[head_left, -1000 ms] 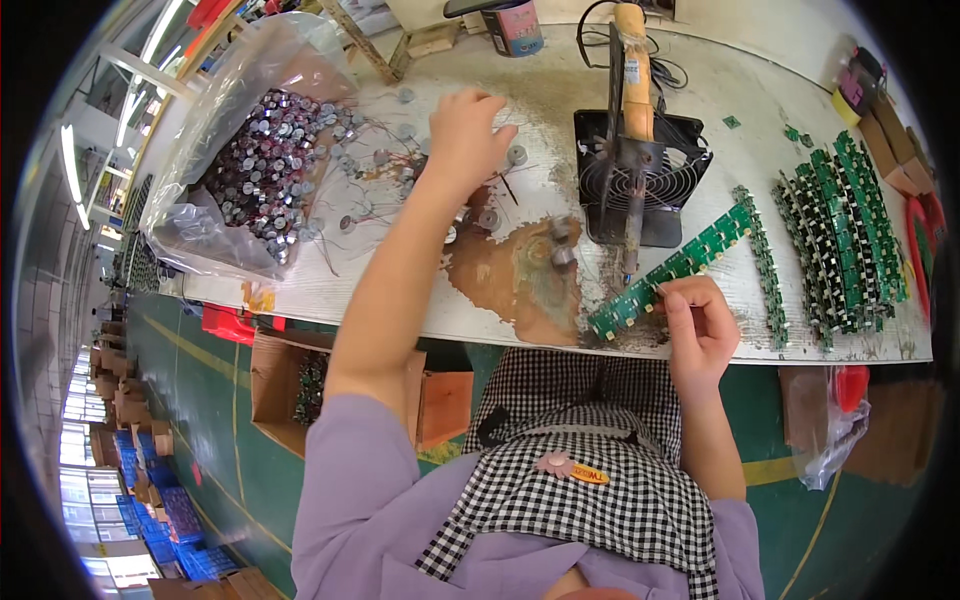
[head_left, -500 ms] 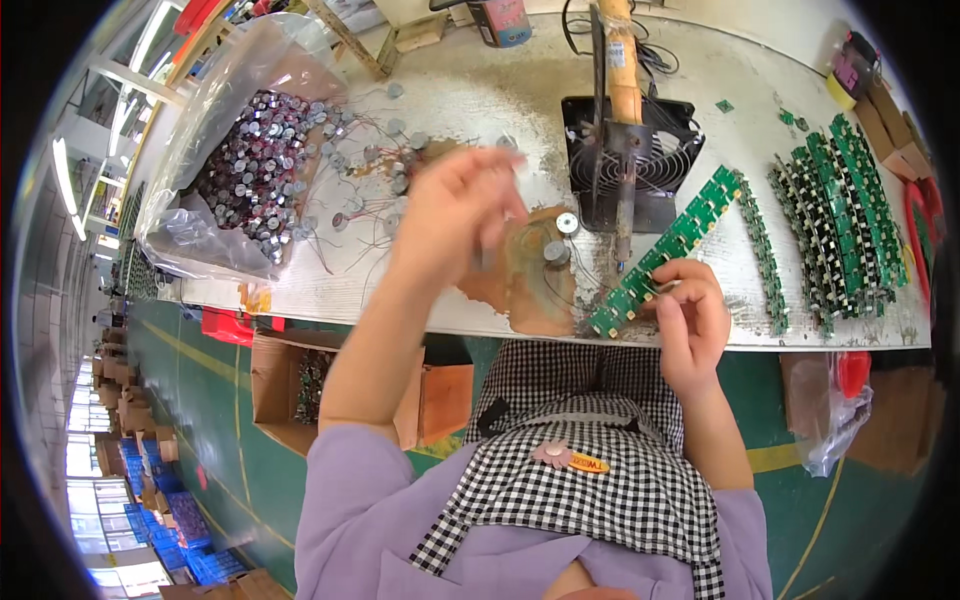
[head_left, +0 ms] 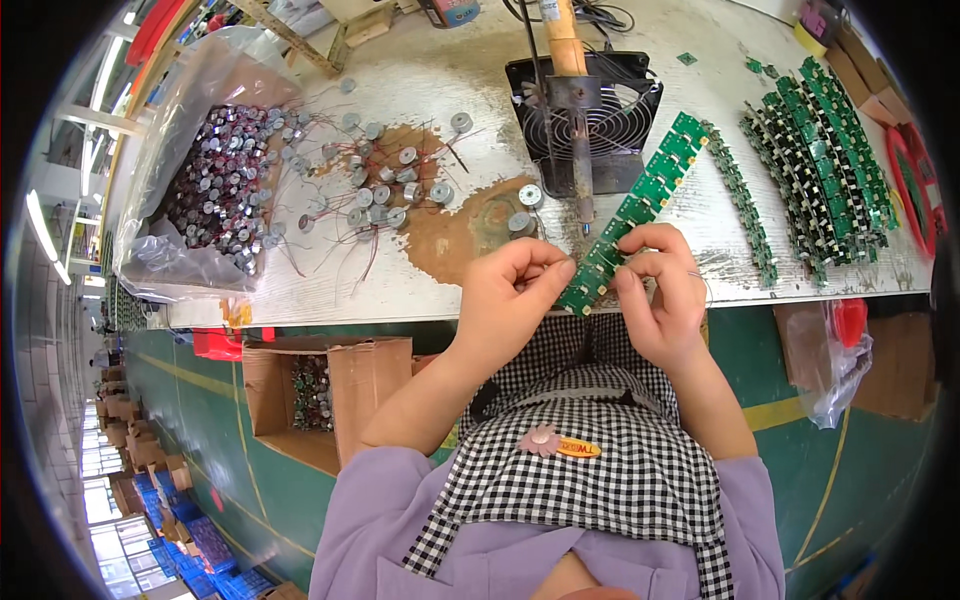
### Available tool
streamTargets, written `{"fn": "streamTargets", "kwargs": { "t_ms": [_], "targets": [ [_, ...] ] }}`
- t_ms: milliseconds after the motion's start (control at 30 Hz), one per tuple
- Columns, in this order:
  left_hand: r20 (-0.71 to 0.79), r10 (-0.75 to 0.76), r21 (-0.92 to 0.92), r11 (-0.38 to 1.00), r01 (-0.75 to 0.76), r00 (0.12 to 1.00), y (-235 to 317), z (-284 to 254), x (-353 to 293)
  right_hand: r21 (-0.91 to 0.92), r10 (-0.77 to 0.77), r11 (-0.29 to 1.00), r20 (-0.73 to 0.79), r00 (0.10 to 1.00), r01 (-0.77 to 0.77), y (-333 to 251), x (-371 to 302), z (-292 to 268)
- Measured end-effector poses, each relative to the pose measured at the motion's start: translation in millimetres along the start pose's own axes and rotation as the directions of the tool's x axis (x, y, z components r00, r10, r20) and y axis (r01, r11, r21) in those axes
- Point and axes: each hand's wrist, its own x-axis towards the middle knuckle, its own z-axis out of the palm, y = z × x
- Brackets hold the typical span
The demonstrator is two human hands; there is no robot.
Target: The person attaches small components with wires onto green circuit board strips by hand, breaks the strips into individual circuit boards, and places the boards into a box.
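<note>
The right hand [head_left: 664, 297] grips the strip [head_left: 652, 188], its lower end at the bench's [head_left: 700, 88] front edge. The left hand [head_left: 512, 297] is pinched beside that end; anything held is hidden. Near the back edge, a can [head_left: 452, 12] is cut off.

An electronics workshop, shown by its soldering iron [head_left: 573, 92], circuit-board strips [head_left: 645, 193] and heaped metal components [head_left: 220, 178].

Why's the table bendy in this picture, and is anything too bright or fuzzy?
Head view: the table curves because of the fisheye lens; head view: the lamp at far left glares white; head view: left hand, right hand and green board strip look fairly sharp, the blue crates softer.
</note>
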Motion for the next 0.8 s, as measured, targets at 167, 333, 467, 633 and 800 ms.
{"fn": "streamTargets", "kwargs": {
  "t_ms": [167,333,467,633,800],
  "targets": [
    [-0.023,0.214,0.211,0.956,-0.205,0.976,4.8,4.7,1.9,-0.068,-0.049,0.997,-0.01,0.999,0.048,-3.3,2.7,-1.4],
    [0.041,0.305,0.285,0.909,-0.304,0.951,-0.4,0.5,12.7,-0.071,-0.079,0.994,-0.004,0.997,0.078,-3.7,7.1,0.7],
    [0.004,0.179,0.018,0.984,-0.179,0.984,-2.9,3.8,16.3,-0.074,-0.097,0.993,0.0,0.995,0.097,-5.8,9.2,0.0],
    [-0.024,0.193,0.002,0.981,-0.193,0.981,-1.9,5.5,20.7,-0.084,-0.058,0.995,0.01,0.998,0.058,-4.0,12.0,1.9],
    [-0.061,0.234,0.083,0.97,-0.229,0.97,4.8,8.0,24.1,-0.121,-0.05,0.991,0.018,0.999,0.051,-6.7,21.7,1.5]
  ]
}}
